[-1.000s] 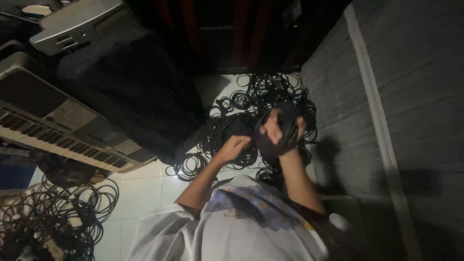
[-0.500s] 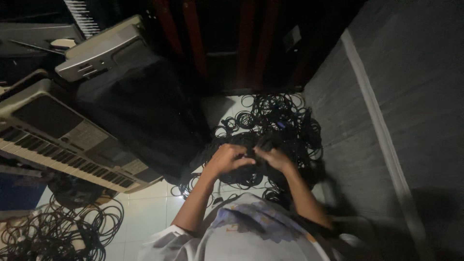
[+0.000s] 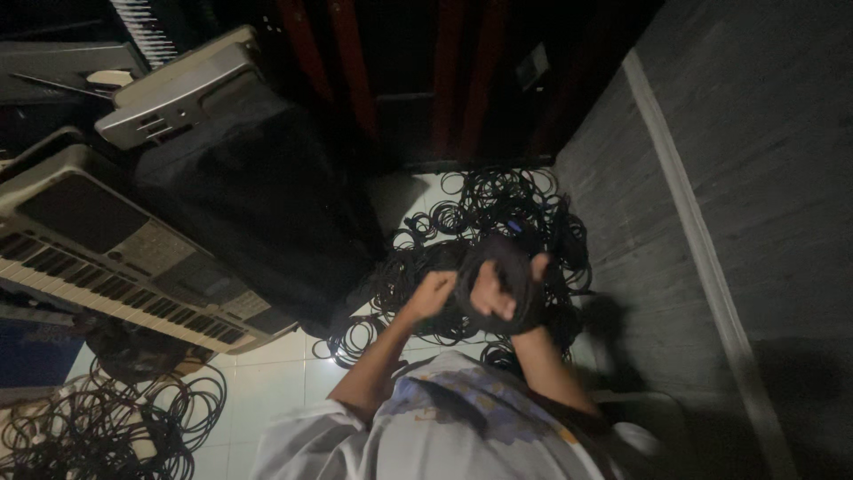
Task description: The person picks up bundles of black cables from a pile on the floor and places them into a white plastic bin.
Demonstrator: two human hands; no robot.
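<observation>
The right hand (image 3: 502,293) is raised over a heap of black cables (image 3: 498,231) on the pale tiled floor (image 3: 267,373), with a thick coil of black cable (image 3: 511,284) looped around it; the fingers curl about the coil. The left hand (image 3: 433,293) is closed in a fist just beside it, seemingly gripping a strand of the same coil, though the dim light makes that hard to confirm. To the left stands an electronic keyboard (image 3: 115,267) beside a large black case (image 3: 258,196). Another tangle of cables (image 3: 98,427) lies at lower left. A grey wall (image 3: 729,178) runs along the right.
</observation>
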